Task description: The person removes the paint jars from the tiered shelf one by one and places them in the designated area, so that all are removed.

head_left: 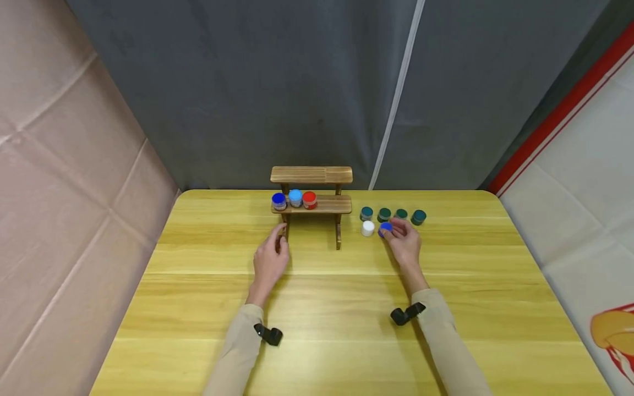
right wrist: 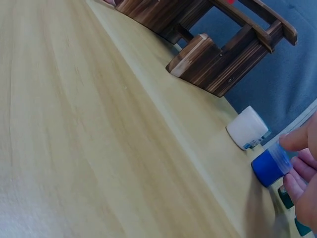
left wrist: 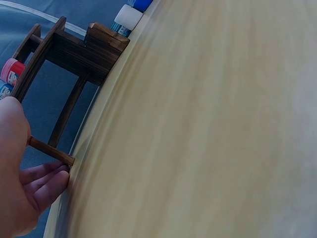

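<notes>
A small two-tier wooden rack stands near the back edge of the table. On its lower shelf sit a dark blue paint jar, a light blue one and a red one. My left hand grips the rack's left leg low down, its fingertips by the leg's end in the left wrist view. My right hand pinches a blue paint jar between thumb and fingers, right of the rack. Just left of that jar is a white paint jar.
Behind the held jar, several dark green and teal jars stand in a row near the table's back edge. The rack's upper shelf rises above the lower one. A grey curtain hangs behind the table.
</notes>
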Motion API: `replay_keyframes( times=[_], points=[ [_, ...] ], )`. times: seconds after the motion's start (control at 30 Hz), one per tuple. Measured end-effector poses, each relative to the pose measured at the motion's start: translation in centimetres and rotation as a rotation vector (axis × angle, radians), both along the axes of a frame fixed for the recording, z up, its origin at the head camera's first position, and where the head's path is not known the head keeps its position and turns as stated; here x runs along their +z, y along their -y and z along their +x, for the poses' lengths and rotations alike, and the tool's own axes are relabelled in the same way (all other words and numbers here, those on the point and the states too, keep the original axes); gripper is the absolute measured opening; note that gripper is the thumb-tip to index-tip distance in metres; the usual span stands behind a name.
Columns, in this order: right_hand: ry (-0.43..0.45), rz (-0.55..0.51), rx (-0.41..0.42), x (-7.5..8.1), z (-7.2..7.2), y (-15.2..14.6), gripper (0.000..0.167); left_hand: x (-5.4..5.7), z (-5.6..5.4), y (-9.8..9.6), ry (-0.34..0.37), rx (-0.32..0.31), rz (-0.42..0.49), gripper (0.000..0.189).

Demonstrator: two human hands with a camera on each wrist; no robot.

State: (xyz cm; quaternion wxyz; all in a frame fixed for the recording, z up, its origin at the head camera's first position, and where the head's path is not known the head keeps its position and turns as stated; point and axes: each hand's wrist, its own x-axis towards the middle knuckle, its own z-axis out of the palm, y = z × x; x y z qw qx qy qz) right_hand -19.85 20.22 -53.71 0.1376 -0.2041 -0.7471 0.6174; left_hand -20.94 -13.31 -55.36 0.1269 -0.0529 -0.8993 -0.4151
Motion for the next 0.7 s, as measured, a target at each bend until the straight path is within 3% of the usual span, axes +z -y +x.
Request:
replay_keyframes(
  times=[0.43,0.7],
  points=[
    [-0.094,0.031,0.040,2.1,-0.1,0.4,0.040,0.1,0.0,0.0,-0.014,-0.001,0.000,0.042],
    [-0.181,0.021,0.089,4.5,-0.3,1.9,0.039,0.1,0.1,0.0,-0.001,-0.003,0.001,0.042]
  ],
)
